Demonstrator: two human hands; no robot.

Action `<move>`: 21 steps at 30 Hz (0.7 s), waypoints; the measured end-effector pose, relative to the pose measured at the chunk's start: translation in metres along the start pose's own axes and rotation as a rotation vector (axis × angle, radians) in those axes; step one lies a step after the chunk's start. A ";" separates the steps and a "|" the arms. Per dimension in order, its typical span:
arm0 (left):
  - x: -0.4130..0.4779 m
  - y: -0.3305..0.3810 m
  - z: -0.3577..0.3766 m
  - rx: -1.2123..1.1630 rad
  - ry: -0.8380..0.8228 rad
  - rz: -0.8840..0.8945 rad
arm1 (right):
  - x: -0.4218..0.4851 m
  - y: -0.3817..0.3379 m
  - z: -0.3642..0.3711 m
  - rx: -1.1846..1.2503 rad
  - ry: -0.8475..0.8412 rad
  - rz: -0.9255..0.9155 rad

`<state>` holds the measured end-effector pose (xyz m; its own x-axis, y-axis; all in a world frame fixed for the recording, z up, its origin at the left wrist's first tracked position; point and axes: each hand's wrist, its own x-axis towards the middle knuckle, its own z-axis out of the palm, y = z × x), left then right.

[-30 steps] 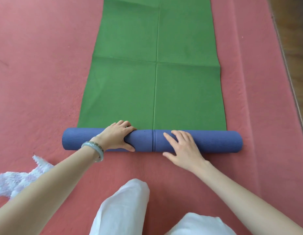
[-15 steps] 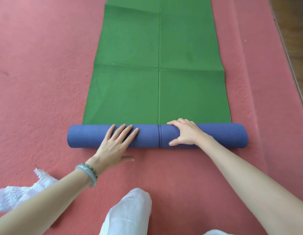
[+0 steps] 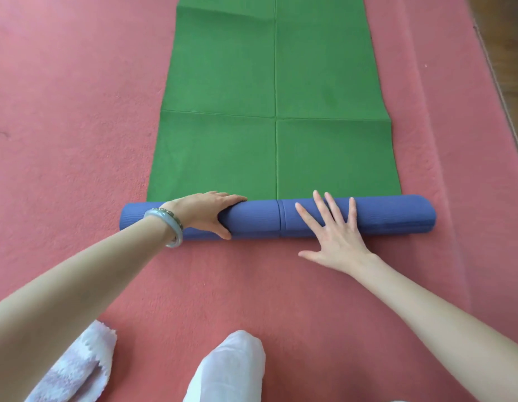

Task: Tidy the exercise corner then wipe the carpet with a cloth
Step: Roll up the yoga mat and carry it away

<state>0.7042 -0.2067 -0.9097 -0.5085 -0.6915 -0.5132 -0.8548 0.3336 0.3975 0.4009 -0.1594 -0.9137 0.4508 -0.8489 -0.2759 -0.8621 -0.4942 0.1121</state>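
Across mid-frame, the blue-backed green foam exercise mat [image 3: 324,158] lies half rolled on the red carpet [image 3: 63,111]. The left hand [image 3: 205,213] curls around its rolled part; the right hand [image 3: 336,239] presses it with spread fingers. A fluffy white cloth [image 3: 77,369] lies lower left.

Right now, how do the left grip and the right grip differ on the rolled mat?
The left grip curls round the rolled mat, fingers over the top; the right grip lies flat on it with straight, spread fingers. The left grip's wrist wears a bracelet; the right grip's wrist is bare. Both touch the roll, one either side of its middle seam.
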 end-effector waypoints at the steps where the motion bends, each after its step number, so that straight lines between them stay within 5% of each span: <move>1: 0.002 0.000 -0.004 0.005 -0.010 -0.010 | 0.005 0.000 -0.001 -0.021 -0.009 0.017; 7: -0.024 0.032 0.032 0.355 0.480 -0.119 | 0.031 0.010 -0.013 -0.054 -0.028 0.017; 13: -0.016 0.022 0.055 0.469 0.466 -0.186 | 0.040 0.013 -0.023 -0.065 -0.039 0.045; 21: 0.006 0.000 0.033 0.543 0.518 0.049 | 0.041 0.006 -0.018 -0.066 -0.059 0.133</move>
<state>0.6980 -0.1896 -0.9373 -0.5483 -0.8358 -0.0280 -0.8314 0.5484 -0.0893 0.4185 -0.2007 -0.9070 0.3172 -0.8964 -0.3095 -0.8953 -0.3907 0.2139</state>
